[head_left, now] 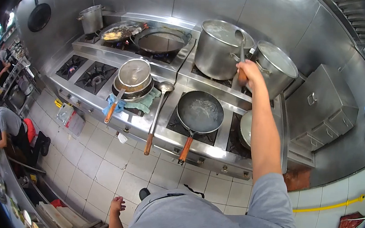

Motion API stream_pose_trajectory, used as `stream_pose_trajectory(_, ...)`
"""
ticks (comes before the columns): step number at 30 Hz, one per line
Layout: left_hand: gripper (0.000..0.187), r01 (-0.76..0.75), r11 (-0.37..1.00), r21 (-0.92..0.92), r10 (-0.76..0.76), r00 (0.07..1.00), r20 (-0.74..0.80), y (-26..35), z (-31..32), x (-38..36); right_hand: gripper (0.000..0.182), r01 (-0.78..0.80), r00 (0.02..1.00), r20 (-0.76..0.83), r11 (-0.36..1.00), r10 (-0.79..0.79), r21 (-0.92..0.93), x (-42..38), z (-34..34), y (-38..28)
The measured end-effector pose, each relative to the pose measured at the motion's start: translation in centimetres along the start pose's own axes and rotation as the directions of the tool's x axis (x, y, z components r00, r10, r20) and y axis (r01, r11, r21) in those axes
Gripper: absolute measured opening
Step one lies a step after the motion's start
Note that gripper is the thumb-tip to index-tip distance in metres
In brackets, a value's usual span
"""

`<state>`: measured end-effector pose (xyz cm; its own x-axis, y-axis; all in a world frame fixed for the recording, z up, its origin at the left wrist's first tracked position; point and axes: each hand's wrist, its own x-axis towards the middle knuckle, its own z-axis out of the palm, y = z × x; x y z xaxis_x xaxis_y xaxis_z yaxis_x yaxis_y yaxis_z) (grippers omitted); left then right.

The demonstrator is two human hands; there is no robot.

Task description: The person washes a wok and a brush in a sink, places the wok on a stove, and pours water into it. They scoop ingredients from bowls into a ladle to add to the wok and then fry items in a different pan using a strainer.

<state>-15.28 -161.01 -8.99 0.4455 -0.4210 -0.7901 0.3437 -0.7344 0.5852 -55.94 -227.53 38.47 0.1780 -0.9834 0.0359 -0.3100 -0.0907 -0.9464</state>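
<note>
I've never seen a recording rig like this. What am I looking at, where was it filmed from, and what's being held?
There is no machine here: a person works bare-handed, and the single picture comes from a camera on their head, looking forward and down. The place looks like a restaurant kitchen.

The right hand grips a ladle by its wooden handle, at the large stockpot. The left hand hangs low over the floor, holding nothing visible.

On the steel stove, nearer the person, sit a frying pan with cloudy contents, a second ladle and a round strainer resting on stacked cookware. Other people appear at far left.
</note>
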Motion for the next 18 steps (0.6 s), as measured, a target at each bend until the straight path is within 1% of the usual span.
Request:
stream_pose_trajectory(1,0.033,0.008,0.999,-0.032,-0.008,1.000,-0.014,-0.3,-0.2,-0.2,0.023,-0.097,0.995,0.015,0.995,0.097,0.023,-0.4,0.1,-2.8)
stream_pose_trajectory(2,0.033,0.002,0.999,-0.044,-0.002,1.000,-0.018,-1.0,-0.3,-0.3,0.019,-0.121,0.992,-0.012,0.984,0.123,0.129,0.3,0.5,-4.1)
stream_pose_trajectory(4,0.031,0.037,0.997,-0.067,-0.039,0.999,-0.035,-2.8,-0.5,-0.7,0.018,-0.148,0.988,0.030,0.896,0.149,0.418,1.4,0.4,-6.2)
stream_pose_trajectory(5,0.029,0.051,0.995,-0.086,-0.055,0.997,-0.051,-3.7,-0.5,-1.4,0.020,-0.181,0.976,0.209,0.781,0.066,0.598,1.7,-0.4,-6.7)
stream_pose_trajectory(6,0.029,0.052,0.994,-0.097,-0.057,0.997,-0.054,-4.6,-0.6,-2.1,0.019,-0.230,0.963,0.267,0.634,0.038,0.738,2.4,-0.5,-7.2)
stream_pose_trajectory(7,0.029,0.077,0.994,-0.075,-0.081,0.996,-0.047,-5.5,-0.7,-2.8,0.018,-0.214,0.971,0.238,0.567,0.034,0.796,3.2,-0.7,-7.7)
stream_pose_trajectory(8,0.029,0.101,0.994,-0.050,-0.103,0.994,-0.039,-6.5,-0.8,-3.3,0.019,-0.195,0.978,0.205,0.494,0.033,0.847,3.2,-0.6,-8.6)
stream_pose_trajectory(9,0.029,0.102,0.993,-0.053,-0.104,0.994,-0.039,-7.3,-0.8,-3.7,0.019,-0.196,0.978,0.208,0.496,0.032,0.846,3.0,-0.5,-9.3)
stream_pose_trajectory(11,0.029,0.135,0.990,0.049,-0.133,0.990,-0.052,-8.5,-1.0,-4.0,0.021,-0.168,0.981,0.194,0.383,-0.029,0.908,2.6,-0.4,-10.4)
stream_pose_trajectory(12,0.029,0.134,0.990,0.049,-0.131,0.990,-0.052,-8.6,-1.1,-3.8,0.021,-0.167,0.981,0.193,0.384,-0.030,0.908,2.4,-0.4,-11.0)
stream_pose_trajectory(14,0.030,0.135,0.989,0.060,-0.133,0.990,-0.037,-8.7,-1.4,-3.3,0.022,-0.185,0.974,0.217,0.322,-0.068,0.929,1.6,-0.4,-12.0)
stream_pose_trajectory(16,0.031,0.136,0.988,0.077,-0.135,0.991,-0.020,-8.6,-1.7,-2.7,0.022,-0.163,0.977,0.198,0.320,-0.079,0.933,0.3,-0.2,-12.8)
stream_pose_trajectory(18,0.031,0.135,0.987,0.093,-0.134,0.991,-0.008,-8.0,-2.1,-2.5,0.022,-0.171,0.972,0.206,0.272,-0.109,0.947,-1.2,0.0,-13.5)
